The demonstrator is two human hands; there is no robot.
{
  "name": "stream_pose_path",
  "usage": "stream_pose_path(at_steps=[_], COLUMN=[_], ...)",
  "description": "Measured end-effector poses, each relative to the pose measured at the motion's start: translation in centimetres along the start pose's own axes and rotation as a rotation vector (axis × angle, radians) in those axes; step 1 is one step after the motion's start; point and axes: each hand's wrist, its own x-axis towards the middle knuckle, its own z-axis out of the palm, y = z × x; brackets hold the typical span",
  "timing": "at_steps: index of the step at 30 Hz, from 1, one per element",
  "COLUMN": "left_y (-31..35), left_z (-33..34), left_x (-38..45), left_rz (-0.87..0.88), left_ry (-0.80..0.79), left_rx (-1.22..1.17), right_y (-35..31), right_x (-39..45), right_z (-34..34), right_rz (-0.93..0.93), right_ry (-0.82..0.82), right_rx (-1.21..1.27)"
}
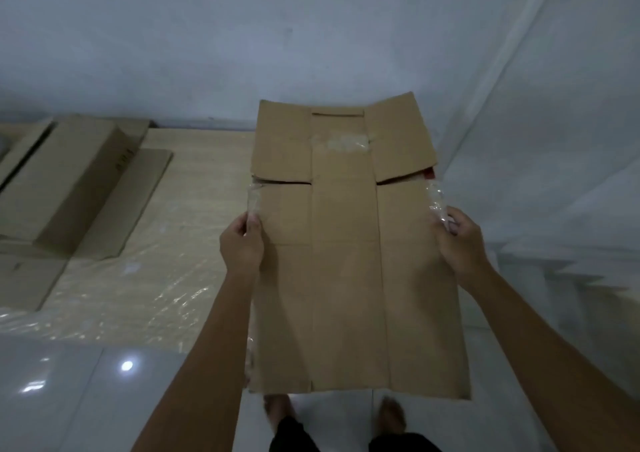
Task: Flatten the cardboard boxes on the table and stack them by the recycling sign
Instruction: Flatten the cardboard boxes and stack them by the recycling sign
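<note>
**Flattened box held in both hands**

Cardboard fills the middle: a flattened box [349, 261], matte brown and creased lengthwise into three panels, is held flat in the air above the glossy tiled floor [69, 382]. Its far flaps are slit at the corners, and crinkled clear tape clings to both side edges and across the far centre panel. Left of the box stands a pale wood-grain table [194, 181] under a shiny, wrinkled plastic sheet, its near edge straight. On the table's far left lie more boxes [69, 185], one still with raised sides, well apart from the held box. Right of the box is plain wall and open floor. The left hand [242, 240] grips the box's left edge, fingers curled under and thumb on top; the right hand [459, 240] grips the right edge the same way.
</note>
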Motion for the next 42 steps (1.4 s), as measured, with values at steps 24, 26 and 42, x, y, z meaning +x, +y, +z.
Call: stream_pose_path(at_steps=[24,26,42], left_y=[-44.8,-49.0,-61.7], left_z=[34.6,37.3,48.2], left_x=[7.4,8.4,7.9], left_rz=[-0.222,-0.218,-0.270], left_ry=[-0.256,-0.210,0.068], left_rx=[0.278,0.241,0.281], right_y=[51.5,55.5,70.8], right_x=[12.0,12.8,19.2], right_z=[14.7,17.0,24.8], right_rz=[0.372,0.351,0.322], right_ry=[0.149,0.180,0.270], right_rx=[-0.110,-0.171,-0.389])
